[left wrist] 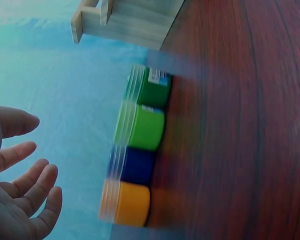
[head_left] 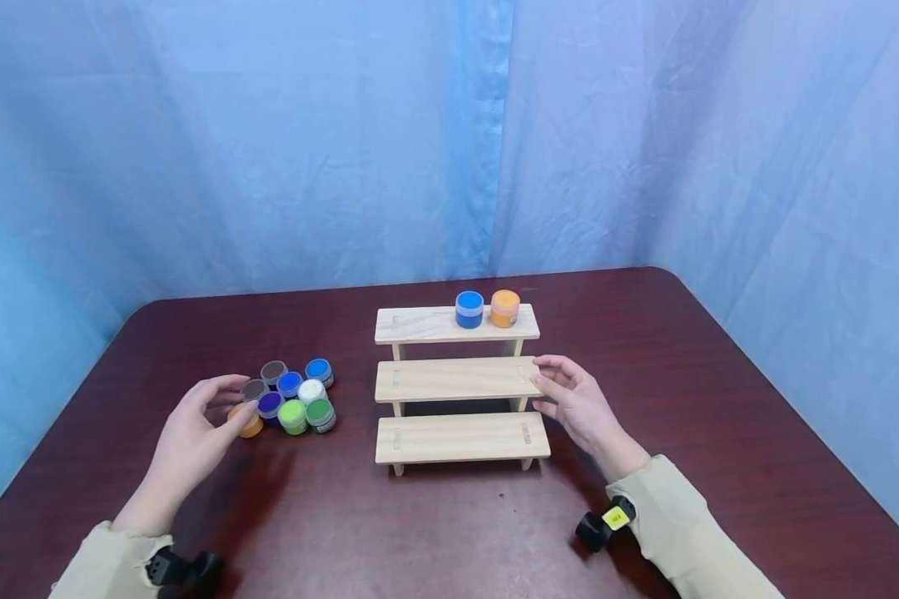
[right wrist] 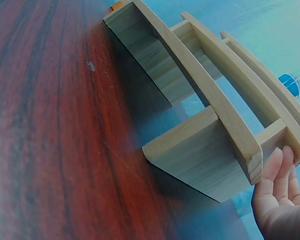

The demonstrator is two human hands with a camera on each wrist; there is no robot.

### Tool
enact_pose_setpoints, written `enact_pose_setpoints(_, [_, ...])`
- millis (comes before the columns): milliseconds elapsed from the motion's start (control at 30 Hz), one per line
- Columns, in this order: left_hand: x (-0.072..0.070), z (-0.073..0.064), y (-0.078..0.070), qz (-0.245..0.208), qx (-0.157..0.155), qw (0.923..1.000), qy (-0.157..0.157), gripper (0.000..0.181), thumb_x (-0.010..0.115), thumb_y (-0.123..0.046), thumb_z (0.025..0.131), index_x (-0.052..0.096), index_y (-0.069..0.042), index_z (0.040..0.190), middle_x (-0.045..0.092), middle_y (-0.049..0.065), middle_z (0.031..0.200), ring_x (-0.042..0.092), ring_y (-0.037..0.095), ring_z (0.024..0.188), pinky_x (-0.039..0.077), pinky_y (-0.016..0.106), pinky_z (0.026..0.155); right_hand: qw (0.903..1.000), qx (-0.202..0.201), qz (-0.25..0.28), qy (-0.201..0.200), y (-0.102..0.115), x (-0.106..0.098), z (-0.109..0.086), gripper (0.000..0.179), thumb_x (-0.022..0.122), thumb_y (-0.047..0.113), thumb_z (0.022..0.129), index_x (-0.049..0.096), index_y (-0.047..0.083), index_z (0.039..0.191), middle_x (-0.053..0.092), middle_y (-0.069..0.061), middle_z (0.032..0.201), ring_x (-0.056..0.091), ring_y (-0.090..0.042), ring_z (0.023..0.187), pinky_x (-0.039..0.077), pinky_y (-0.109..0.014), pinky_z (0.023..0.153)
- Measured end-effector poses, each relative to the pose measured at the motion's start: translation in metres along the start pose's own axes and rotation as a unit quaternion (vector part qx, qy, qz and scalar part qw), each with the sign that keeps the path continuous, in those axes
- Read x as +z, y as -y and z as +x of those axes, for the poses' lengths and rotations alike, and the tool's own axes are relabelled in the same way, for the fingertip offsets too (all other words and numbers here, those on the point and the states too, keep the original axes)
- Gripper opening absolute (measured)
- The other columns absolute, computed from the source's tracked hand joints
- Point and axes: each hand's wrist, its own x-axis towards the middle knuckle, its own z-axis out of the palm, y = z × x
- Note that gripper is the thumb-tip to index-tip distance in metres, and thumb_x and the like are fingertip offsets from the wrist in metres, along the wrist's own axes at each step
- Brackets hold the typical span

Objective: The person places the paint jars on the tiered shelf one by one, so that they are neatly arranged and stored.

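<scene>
A wooden three-tier display stand (head_left: 460, 378) is on the table. My right hand (head_left: 580, 408) holds the right end of its middle shelf, thumb at the board's edge; in the right wrist view the fingers (right wrist: 280, 172) reach up to that board from below. On the top shelf are a blue paint jar (head_left: 469, 309) and an orange paint jar (head_left: 505, 309). My left hand (head_left: 198, 428) is spread over the left edge of a cluster of paint jars, near another orange jar (left wrist: 132, 204). In the left wrist view its fingers are apart from the jars, holding nothing.
The cluster left of the stand includes a light green jar (head_left: 292, 417), a dark green jar (head_left: 320, 415), a white jar (head_left: 312, 392), and several blue, purple and brown ones. A dark red wooden table (head_left: 449, 532) lies beneath, with a blue curtain (head_left: 307, 150) behind.
</scene>
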Motion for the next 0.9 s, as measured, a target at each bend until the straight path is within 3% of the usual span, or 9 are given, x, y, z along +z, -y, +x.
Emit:
enact_pose_setpoints(100, [-0.001,0.0,0.007,0.012,-0.002,0.9999,-0.007,0.043,0.066,-0.024,0.086,0.053,-0.003,0.122,0.055,0.014,0.113,0.058,0.024,0.096,0.05,0.01,0.074,1.0,-0.002,0.002,0.0,0.0,0.0,0.0,0.019,0.054,0.006,0.092,0.055,0.023,0.101,0.054,0.009,0.086,0.055,-0.004,0.075,0.052,-0.02,0.067])
enact_pose_setpoints(167, [-0.004,-0.001,0.009,0.014,0.002,0.9999,-0.004,0.044,0.065,-0.024,0.086,0.052,-0.001,0.122,0.054,0.017,0.114,0.057,0.03,0.098,0.046,0.006,0.076,1.0,-0.002,0.003,0.0,0.0,0.0,0.0,0.019,0.054,0.006,0.092,0.055,0.023,0.101,0.054,0.009,0.086,0.055,-0.004,0.075,0.052,-0.02,0.067])
enact_pose_setpoints(233, [-0.005,-0.001,0.011,0.021,-0.007,0.9998,0.0,0.047,0.065,-0.028,0.087,0.052,-0.001,0.123,0.053,0.019,0.116,0.056,0.032,0.099,0.047,0.009,0.078,1.0,-0.002,0.003,-0.001,0.0,0.0,0.001,0.02,0.053,0.006,0.092,0.055,0.024,0.101,0.054,0.009,0.086,0.055,-0.004,0.074,0.051,-0.02,0.067])
enact_pose_setpoints(300, [-0.007,-0.002,0.013,0.023,-0.014,0.9996,0.011,0.049,0.064,-0.029,0.087,0.051,0.001,0.124,0.052,0.022,0.118,0.055,0.035,0.1,0.052,0.027,0.084,1.0,-0.002,0.004,-0.002,-0.001,0.0,0.001,0.021,0.053,0.006,0.092,0.055,0.024,0.101,0.054,0.01,0.086,0.055,-0.004,0.074,0.051,-0.02,0.067])
enact_pose_setpoints(400, [-0.007,-0.003,0.017,0.027,-0.025,0.9989,0.03,0.05,0.062,-0.029,0.088,0.049,0.002,0.126,0.049,0.025,0.121,0.053,0.038,0.103,0.046,0.053,0.087,1.0,-0.002,0.008,-0.002,-0.001,0.0,0.002,0.022,0.053,0.004,0.092,0.055,0.025,0.1,0.055,0.01,0.086,0.056,-0.005,0.074,0.051,-0.019,0.066])
enact_pose_setpoints(567, [-0.004,-0.003,0.026,0.021,-0.042,0.9967,0.067,0.052,0.061,-0.028,0.09,0.046,0.004,0.128,0.045,0.029,0.124,0.049,0.043,0.109,0.044,0.058,0.091,1.0,-0.001,0.006,-0.003,-0.002,0.0,0.001,0.022,0.053,0.005,0.092,0.055,0.024,0.102,0.055,0.009,0.086,0.056,-0.005,0.074,0.051,-0.019,0.066])
enact_pose_setpoints(900, [-0.002,0.0,0.034,0.024,-0.066,0.9913,0.111,0.058,0.059,-0.035,0.09,0.043,0.003,0.131,0.043,0.03,0.127,0.049,0.047,0.111,0.045,0.058,0.092,1.0,-0.001,-0.001,-0.003,-0.002,0.0,0.001,0.021,0.054,0.006,0.092,0.055,0.024,0.102,0.055,0.009,0.087,0.057,-0.005,0.075,0.052,-0.019,0.067])
